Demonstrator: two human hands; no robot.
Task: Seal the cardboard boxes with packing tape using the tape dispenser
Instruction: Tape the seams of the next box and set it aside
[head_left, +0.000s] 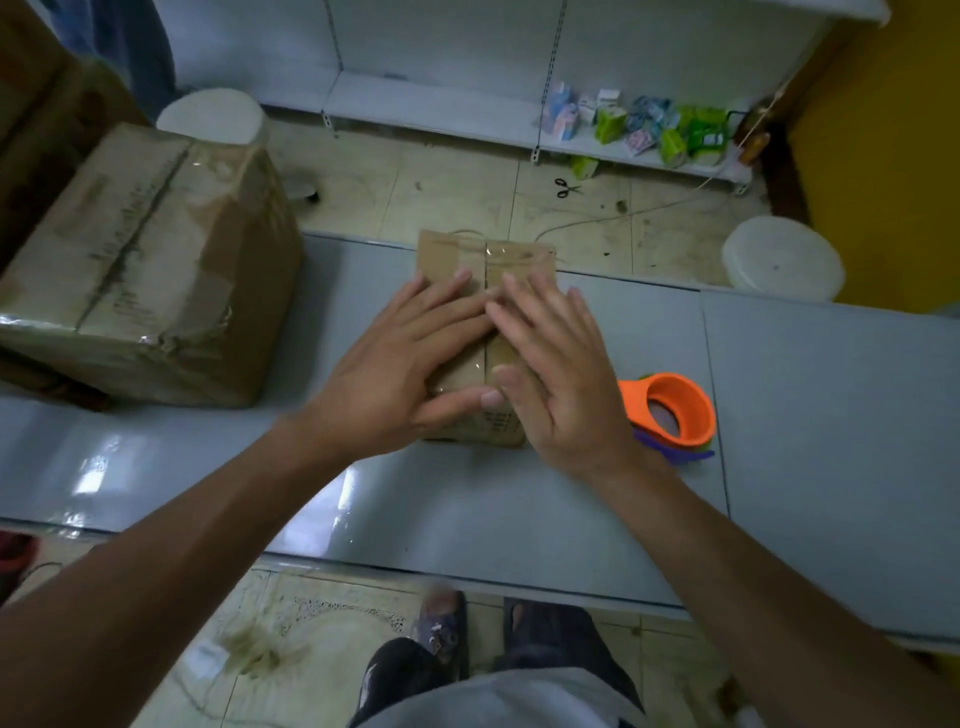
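At frame centre I have my left hand and right hand pressed flat, each grip wide with straight fingers, on the taped small cardboard box on the bench, the orange tape dispenser lying just to its right.

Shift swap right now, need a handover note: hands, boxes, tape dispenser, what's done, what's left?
Left hand: open, flat on the small box.
Right hand: open, flat on it, beside the seam.
Tape dispenser: on the table right of that box, unheld.
Done: clear tape along the small box's top seam; big box at left also taped.
Left: press the tape down; other sides not visible.
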